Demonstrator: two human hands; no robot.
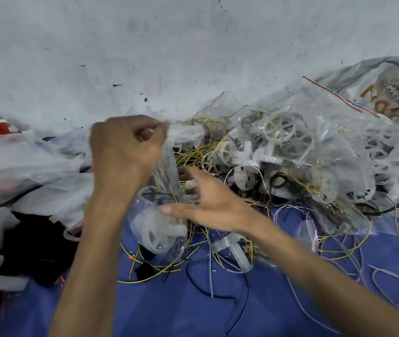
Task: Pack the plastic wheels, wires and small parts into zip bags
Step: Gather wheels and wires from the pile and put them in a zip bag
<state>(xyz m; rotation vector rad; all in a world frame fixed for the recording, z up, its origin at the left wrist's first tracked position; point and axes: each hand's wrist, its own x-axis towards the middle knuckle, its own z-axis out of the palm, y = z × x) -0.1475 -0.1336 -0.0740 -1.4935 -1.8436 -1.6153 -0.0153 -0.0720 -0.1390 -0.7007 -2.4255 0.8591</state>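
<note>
Left hand [125, 147] pinches the zip bag [159, 229] at its mouth. The bag hangs lengthwise, closed end toward the person. Right hand [208, 205] is half-curled beside it, grip unclear.

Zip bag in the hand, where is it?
In the head view the zip bag hangs just left of centre, its top pinched by the left hand, with the right hand close on its right.
</note>
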